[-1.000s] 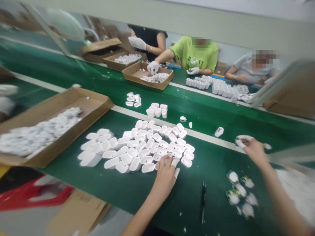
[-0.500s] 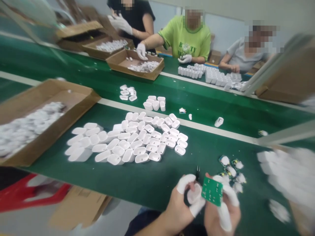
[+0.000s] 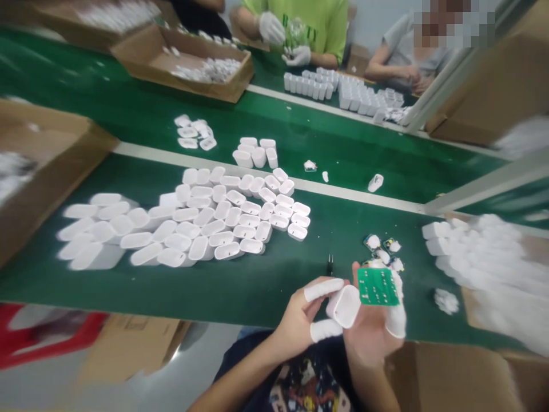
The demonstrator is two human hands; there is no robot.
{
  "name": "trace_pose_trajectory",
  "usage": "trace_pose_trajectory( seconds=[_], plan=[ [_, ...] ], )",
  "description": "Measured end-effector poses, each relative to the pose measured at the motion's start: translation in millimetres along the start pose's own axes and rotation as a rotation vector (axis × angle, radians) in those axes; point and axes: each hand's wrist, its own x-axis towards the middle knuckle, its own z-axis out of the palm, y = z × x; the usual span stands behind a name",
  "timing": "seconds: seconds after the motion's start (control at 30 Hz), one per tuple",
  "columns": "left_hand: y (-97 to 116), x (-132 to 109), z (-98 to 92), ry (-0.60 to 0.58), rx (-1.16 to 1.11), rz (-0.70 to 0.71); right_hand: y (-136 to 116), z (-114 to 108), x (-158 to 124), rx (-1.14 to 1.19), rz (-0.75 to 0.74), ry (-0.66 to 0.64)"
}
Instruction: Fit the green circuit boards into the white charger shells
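Observation:
My left hand (image 3: 302, 317), with white finger cots on its tips, grips a hollow white plastic housing (image 3: 345, 308) whose open end faces me. Close to its right, my right hand (image 3: 372, 332) holds a green circuit board (image 3: 378, 286) with the solder side toward me; the parts on its far side are mostly hidden. The housing and the board are side by side, and the board is outside the housing. Black tweezers (image 3: 330, 264) lie on the green table just beyond my hands. Several circuit boards with white tops (image 3: 383, 250) lie behind my right hand.
Rows of open white housings (image 3: 214, 220) stand to the left. A cardboard tray (image 3: 51, 129) is at far left. White parts (image 3: 484, 269) pile up at right, near a small white clump (image 3: 446, 301). Across the belt (image 3: 283, 123), co-workers sit by a carton (image 3: 231, 91).
The housing has turned so its opening shows, and the circuit board now sits flatter to my view. The view has shifted right and down. A co-worker's gloved hand has left the carton.

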Motion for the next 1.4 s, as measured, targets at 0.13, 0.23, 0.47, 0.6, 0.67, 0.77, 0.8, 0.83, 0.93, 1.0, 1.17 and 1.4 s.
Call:
trace_pose_trajectory(
  seconds=[0.13,0.23,0.47,0.6,0.67,0.77,0.8,0.83,0.93,1.0,1.17,1.4],
  plan=[
    [16.7,5.0,-2.8,-0.119,0.193,-0.021,-2.0,-3.0,2.1,-0.14,-0.16,-0.039],
    [23.1,-0.8,-8.1,-0.092,0.314,0.005,-15.7,-8.5,5.7,-0.259,-0.35,-0.144],
    [31.3,-9.4,-18.8,-0.066,0.278,-0.007,-49.2,-14.8,-1.9,-0.323,-0.406,-0.457],
    [36.9,-9.8,-21.3,-0.117,0.331,-0.023,-50.4,-11.6,-1.6,-0.299,-0.459,-0.567],
    [39.3,-10.2,-22.1,-0.153,0.347,-0.025,-49.9,-10.6,-1.3,-0.324,-0.469,-0.599],
    [41.3,-10.8,-22.6,-0.191,0.327,-0.018,-49.3,-9.0,-2.2,-0.361,-0.464,-0.618],
    [41.3,-10.9,-22.8,-0.197,0.316,-0.01,-49.1,-8.1,-2.7,-0.368,-0.467,-0.621],
    [40.9,-11.0,-23.2,-0.201,0.308,-0.004,-49.0,-6.9,-3.1,-0.377,-0.473,-0.622],
    [37.2,-11.2,-25.2,-0.206,0.272,0.055,-49.2,-2.5,-3.2,-0.395,-0.523,-0.623],
    [33.7,-11.5,-27.1,-0.214,0.234,0.109,-49.6,0.4,-2.3,-0.394,-0.566,-0.618],
    [27.4,-14.3,-29.8,-0.206,0.18,0.133,-48.7,4.0,-1.7,-0.378,-0.585,-0.609],
    [28.3,-18.1,-30.8,-0.19,0.185,0.081,-46.5,6.0,-4.5,-0.376,-0.583,-0.587]
  ],
)
